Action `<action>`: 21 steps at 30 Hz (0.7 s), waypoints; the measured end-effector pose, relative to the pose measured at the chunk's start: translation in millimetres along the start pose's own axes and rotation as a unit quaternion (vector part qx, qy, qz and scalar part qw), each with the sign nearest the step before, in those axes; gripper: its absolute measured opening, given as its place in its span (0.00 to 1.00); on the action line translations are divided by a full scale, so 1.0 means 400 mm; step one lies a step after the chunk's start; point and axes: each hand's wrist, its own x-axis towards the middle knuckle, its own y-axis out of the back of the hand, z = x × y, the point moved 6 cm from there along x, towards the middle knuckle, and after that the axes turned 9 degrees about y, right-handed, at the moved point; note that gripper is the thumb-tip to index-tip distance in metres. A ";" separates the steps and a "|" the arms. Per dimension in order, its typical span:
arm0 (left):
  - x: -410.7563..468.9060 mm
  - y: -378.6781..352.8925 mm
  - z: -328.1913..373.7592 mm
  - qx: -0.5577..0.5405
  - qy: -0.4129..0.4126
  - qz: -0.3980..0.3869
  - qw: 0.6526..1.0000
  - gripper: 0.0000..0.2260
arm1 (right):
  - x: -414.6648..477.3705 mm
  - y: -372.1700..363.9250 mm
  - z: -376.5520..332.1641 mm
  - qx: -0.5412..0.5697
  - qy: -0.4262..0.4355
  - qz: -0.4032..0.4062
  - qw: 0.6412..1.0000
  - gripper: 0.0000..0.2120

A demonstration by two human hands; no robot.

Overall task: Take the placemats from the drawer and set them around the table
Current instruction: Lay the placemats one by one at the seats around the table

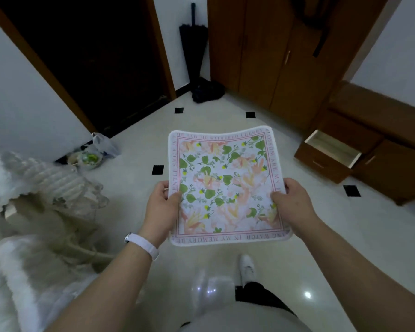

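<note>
Carrying step: your left hand (162,207) and right hand (295,204) pinch the placemat (225,185) by its side edges, above the floor (297,238), apart from the open drawer (331,149). Next, find the table, not plainly in view.

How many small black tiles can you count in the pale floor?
4. One tile near the umbrella, one tile before the wardrobe, one tile left of the placemat, one tile below the open drawer. The placemat may hide others.
</note>
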 end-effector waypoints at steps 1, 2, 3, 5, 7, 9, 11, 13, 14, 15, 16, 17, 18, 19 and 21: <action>0.023 -0.017 0.019 -0.006 0.001 0.007 1.000 0.08 | 0.052 0.002 -0.006 0.002 0.001 -0.009 1.000 0.10; 0.046 -0.033 0.038 -0.010 0.003 0.014 1.000 0.08 | 0.104 0.004 -0.013 0.003 0.002 -0.018 1.000 0.09; 0.067 -0.045 0.058 -0.012 0.004 0.024 1.000 0.07 | 0.153 0.002 -0.024 0.002 0.003 -0.028 1.000 0.09; 0.098 -0.050 0.097 -0.019 0.001 0.051 0.998 0.07 | 0.240 -0.017 -0.051 -0.004 0.020 -0.059 0.998 0.09; 0.123 -0.037 0.131 -0.031 -0.006 0.083 0.996 0.06 | 0.318 -0.051 -0.089 -0.006 0.037 -0.088 0.995 0.09; 0.139 -0.012 0.147 -0.047 -0.002 0.117 0.992 0.06 | 0.375 -0.092 -0.135 -0.008 0.054 -0.113 0.992 0.08; 0.148 0.023 0.149 -0.061 0.003 0.145 0.988 0.05 | 0.410 -0.146 -0.174 -0.003 0.069 -0.144 0.987 0.09; 0.159 0.070 0.154 -0.076 0.004 0.168 0.983 0.06 | 0.439 -0.209 -0.204 0.002 0.080 -0.177 0.981 0.09; 0.166 0.094 0.152 -0.085 0.008 0.180 0.980 0.06 | 0.452 -0.241 -0.222 0.003 0.083 -0.191 0.978 0.09; 0.174 0.120 0.146 -0.092 0.012 0.195 0.977 0.06 | 0.463 -0.276 -0.241 0.002 0.087 -0.204 0.975 0.09; 0.182 0.146 0.138 -0.098 0.017 0.208 0.973 0.06 | 0.472 -0.314 -0.259 -0.001 0.092 -0.217 0.972 0.09; 0.192 0.172 0.129 -0.105 0.020 0.220 0.970 0.06 | 0.481 -0.355 -0.276 -0.005 0.096 -0.229 0.969 0.09; 0.204 0.197 0.120 -0.113 0.022 0.228 0.967 0.06 | 0.490 -0.397 -0.291 -0.008 0.100 -0.240 0.966 0.10; 0.218 0.221 0.111 -0.124 0.023 0.235 0.964 0.06 | 0.500 -0.437 -0.306 -0.011 0.103 -0.249 0.963 0.10; 0.251 0.273 0.095 -0.145 0.026 0.249 0.957 0.07 | 0.522 -0.522 -0.336 -0.022 0.110 -0.266 0.957 0.09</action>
